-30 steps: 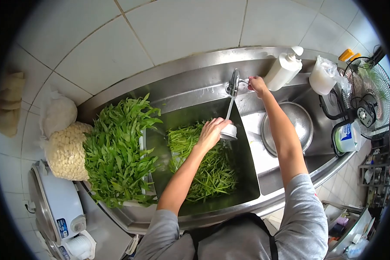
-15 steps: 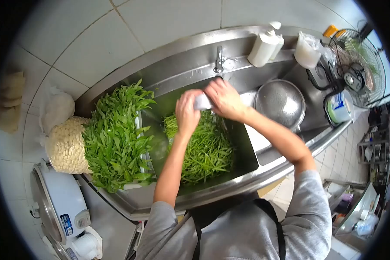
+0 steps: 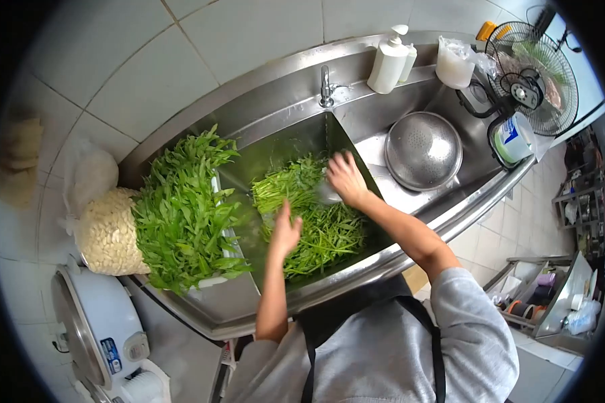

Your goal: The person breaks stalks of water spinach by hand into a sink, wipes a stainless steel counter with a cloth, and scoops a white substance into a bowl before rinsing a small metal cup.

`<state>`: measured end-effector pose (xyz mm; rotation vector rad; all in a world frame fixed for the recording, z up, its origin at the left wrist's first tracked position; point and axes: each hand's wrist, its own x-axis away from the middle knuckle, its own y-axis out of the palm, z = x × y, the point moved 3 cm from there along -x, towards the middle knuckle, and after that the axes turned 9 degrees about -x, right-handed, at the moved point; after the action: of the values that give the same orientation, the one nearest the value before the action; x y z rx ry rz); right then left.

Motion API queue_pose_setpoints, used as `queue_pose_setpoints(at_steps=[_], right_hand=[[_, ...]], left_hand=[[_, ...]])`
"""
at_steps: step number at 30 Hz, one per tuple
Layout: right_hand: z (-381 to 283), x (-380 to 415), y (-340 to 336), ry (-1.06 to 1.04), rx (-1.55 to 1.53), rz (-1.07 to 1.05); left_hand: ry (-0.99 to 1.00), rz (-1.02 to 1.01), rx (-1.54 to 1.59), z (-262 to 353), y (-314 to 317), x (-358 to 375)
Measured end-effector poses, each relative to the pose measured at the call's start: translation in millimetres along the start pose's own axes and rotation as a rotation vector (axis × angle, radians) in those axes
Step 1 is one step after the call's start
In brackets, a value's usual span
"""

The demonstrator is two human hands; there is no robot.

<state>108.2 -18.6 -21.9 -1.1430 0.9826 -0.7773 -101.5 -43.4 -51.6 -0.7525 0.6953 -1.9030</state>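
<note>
Cut leafy greens (image 3: 329, 235) fill the left sink basin (image 3: 292, 141), with a thin stream of water falling from the tap (image 3: 325, 87) behind them. Over the right side of the greens, my right hand (image 3: 346, 180) holds a pale, blurred thing (image 3: 327, 193) low against them; its kind is not clear. My left hand (image 3: 286, 233) hovers at the near left of the greens, fingers apart, with nothing visible in it. To the left, a white tray (image 3: 227, 243) is heaped with long green leaves (image 3: 181, 208).
A metal colander (image 3: 423, 151) lies upside down in the right basin. Pump bottles (image 3: 388, 64), a bagged white tub (image 3: 454, 64) and a fan (image 3: 531, 80) stand along the back and right. At left are a bag of pale kernels (image 3: 111, 232) and a rice cooker (image 3: 94, 322).
My hands have separated and come down toward the greens. The left hand has let go of the pale thing; the right keeps it. The view has shifted slightly.
</note>
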Motion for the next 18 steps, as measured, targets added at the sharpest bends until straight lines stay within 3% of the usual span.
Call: queue_pose_setpoints(at_steps=[1, 2, 3, 4, 6, 7, 8, 10, 12, 16, 18], right_hand=[[1, 23, 23, 0.106, -0.073, 0.052], [9, 30, 37, 0.203, -0.136, 0.104], [20, 24, 15, 0.32, -0.205, 0.142], [25, 20, -25, 0.445, -0.283, 0.163], [32, 14, -74, 0.537, -0.479, 0.607], [24, 13, -65, 0.574, -0.559, 0.587], [11, 18, -50, 0.617, -0.638, 0.559], [-27, 21, -39, 0.096, -0.462, 0.376], [-5, 16, -69, 0.325, -0.438, 0.406], [43, 17, -159, 0.554, -0.481, 0.902], [26, 23, -104, 0.482, -0.627, 0.714]], left_hand=[[-0.094, -0.081, 0.258, -8, 18, 15], [-0.098, -0.059, 0.279, -28, 36, 16], [-0.099, -0.065, 0.285, -23, 39, 15], [-0.204, 0.024, 0.554, -19, 39, 24], [-0.364, 0.233, 1.078, 0, 24, 7], [-0.429, 0.328, 1.337, 12, 18, -10], [-0.414, 0.298, 1.335, 21, 21, -28], [-0.268, 0.297, 1.729, 32, 31, -56], [-0.451, 0.35, 1.667, 23, 24, -60], [-0.465, 0.487, 1.639, 34, 10, -51], [-0.456, 0.498, 1.614, 53, 17, -59]])
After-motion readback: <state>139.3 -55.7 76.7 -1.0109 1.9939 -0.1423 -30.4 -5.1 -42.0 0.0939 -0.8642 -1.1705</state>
